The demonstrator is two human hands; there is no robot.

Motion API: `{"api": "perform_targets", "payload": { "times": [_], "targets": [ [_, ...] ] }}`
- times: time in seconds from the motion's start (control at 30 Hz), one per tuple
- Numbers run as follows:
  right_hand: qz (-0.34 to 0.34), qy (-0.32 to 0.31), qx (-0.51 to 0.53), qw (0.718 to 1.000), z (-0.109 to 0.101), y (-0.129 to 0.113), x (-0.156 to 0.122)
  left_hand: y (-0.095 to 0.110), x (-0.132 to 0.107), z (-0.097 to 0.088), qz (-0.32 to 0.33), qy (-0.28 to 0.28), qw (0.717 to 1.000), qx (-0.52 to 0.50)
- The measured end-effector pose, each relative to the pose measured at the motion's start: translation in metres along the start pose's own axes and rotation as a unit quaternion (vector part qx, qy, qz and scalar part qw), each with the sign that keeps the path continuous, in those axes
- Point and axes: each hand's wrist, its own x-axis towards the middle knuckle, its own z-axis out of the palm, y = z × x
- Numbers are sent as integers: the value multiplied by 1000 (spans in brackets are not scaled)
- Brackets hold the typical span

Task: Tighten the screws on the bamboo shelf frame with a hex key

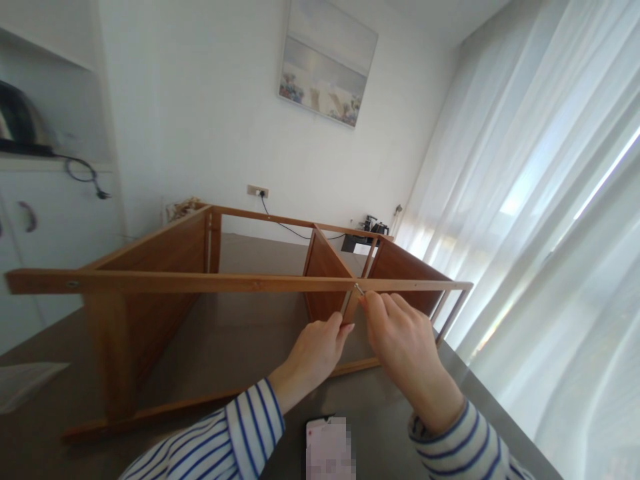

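In the head view, your right hand (pixel 400 330) pinches a small metal piece (pixel 359 289), its tip at the wooden frame's rail (pixel 200 283) just beyond the grip; your left hand (pixel 317 347) pinches a thin pale strip (pixel 346 302) just below.

The wooden frame (pixel 200 283) is warm orange-brown, with deeper reddish-brown panels (pixel 170 243). The slim rod (pixel 346 302) is pale grey, and the small metal piece (pixel 359 289) beside it silvery. Both the left sleeve (pixel 210 443) and the right sleeve (pixel 455 443) are off-white with navy-blue stripes. The phone (pixel 327 440) shows pale pink, edged in black and partly covered by blocky pixels. The surface below (pixel 230 340) is plain grey-brown. The wall (pixel 210 120) and curtain (pixel 550 220) are white; the hanging picture (pixel 325 63) is soft grey and cream, with orange and bluish flecks along its bottom.
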Motion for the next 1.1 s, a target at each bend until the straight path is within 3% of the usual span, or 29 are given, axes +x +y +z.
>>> {"api": "perform_targets", "payload": {
  "times": [0.33, 0.43, 0.5, 0.57, 0.73, 0.8, 0.93, 1.1],
  "targets": [
    [-26, -10, 38, 999, -10, 4, -9, 1, 1, -1, -3, 2, 1000, -4],
    [10, -23, 93, 995, -4, 8, -26, 1, 0, -2, -5, 6, 1000, -10],
    [70, -28, 149, 986, 5, 9, -42, 2, 0, -3, -4, 11, 1000, -17],
    [153, -43, 230, 960, 16, 7, -60, 2, -1, -4, -5, 14, 1000, -25],
    [286, -107, 447, 841, 38, -3, -90, -1, -10, -11, 19, 20, 999, -38],
    [290, -102, 484, 819, 42, -8, -91, -7, -22, -19, 23, 27, 999, -34],
    [265, -98, 510, 812, 49, -16, -81, -32, -64, -48, -13, 72, 996, 49],
    [262, -84, 520, 809, 57, -27, -62, -79, -131, -92, -138, 243, 952, 128]
  ]
}}
